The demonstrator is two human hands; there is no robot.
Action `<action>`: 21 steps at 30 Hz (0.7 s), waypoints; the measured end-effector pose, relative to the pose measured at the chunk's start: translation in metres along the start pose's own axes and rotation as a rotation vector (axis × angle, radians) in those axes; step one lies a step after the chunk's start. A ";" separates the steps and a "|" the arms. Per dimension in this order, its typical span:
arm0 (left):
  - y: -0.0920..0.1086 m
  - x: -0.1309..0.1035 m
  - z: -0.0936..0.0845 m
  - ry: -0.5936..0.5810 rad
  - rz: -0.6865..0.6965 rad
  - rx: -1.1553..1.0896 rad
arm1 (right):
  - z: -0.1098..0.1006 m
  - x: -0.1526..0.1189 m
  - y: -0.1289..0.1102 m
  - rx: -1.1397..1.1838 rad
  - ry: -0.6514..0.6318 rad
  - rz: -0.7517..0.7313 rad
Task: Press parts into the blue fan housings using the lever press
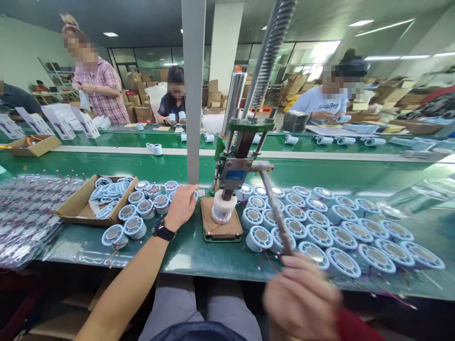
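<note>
A green hand press (236, 173) stands in the middle of the bench, its white round head (224, 203) down on a part on a brown base plate (207, 213). My right hand (302, 296), blurred, is wrapped round the lower end of the press's metal lever (277, 210). Left of the press, my left hand (182, 203) is over a group of light blue round parts (145, 207); its index finger points toward the press post, and whether its other fingers hold anything is hidden. More light blue round parts (320, 218), with red wires, stand in rows on the right.
A cardboard box (74, 201) of light blue rings stands at the left, beside a pile of wired parts in clear plastic (30, 213). A grey post (194, 94) rises behind my left hand. Several people sit or stand across the green conveyor (124, 165).
</note>
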State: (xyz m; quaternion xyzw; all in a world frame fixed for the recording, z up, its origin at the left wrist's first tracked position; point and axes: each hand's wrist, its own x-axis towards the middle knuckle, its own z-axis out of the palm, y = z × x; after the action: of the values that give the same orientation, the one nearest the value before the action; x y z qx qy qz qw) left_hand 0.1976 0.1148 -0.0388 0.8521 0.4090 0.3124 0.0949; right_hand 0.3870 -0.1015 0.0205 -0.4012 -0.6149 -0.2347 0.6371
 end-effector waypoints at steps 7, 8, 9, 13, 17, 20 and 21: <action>-0.003 0.003 -0.002 -0.208 0.085 0.288 | -0.002 0.093 0.023 -0.098 0.101 -0.170; -0.001 0.003 -0.004 -0.227 0.096 0.322 | 0.007 0.128 0.034 -0.107 0.080 -0.175; 0.003 0.002 -0.007 -0.244 0.109 0.354 | 0.019 0.161 0.047 -0.123 0.031 -0.154; 0.017 -0.008 -0.016 -0.277 0.113 0.472 | 0.076 0.252 0.099 -0.204 -0.216 0.040; 0.028 -0.032 -0.019 -0.264 0.035 0.567 | 0.091 0.252 0.112 -0.162 -0.251 0.081; 0.029 -0.053 -0.019 -0.243 -0.030 0.607 | 0.073 0.179 0.085 -0.122 -0.148 0.114; 0.028 -0.059 -0.019 -0.243 -0.046 0.610 | 0.069 0.143 0.074 -0.106 -0.108 0.156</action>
State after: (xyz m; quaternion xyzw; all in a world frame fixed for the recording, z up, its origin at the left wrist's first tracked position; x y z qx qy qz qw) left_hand 0.1762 0.0505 -0.0391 0.8628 0.4887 0.0696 -0.1094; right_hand 0.4233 0.0234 0.1380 -0.4931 -0.6020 -0.1944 0.5972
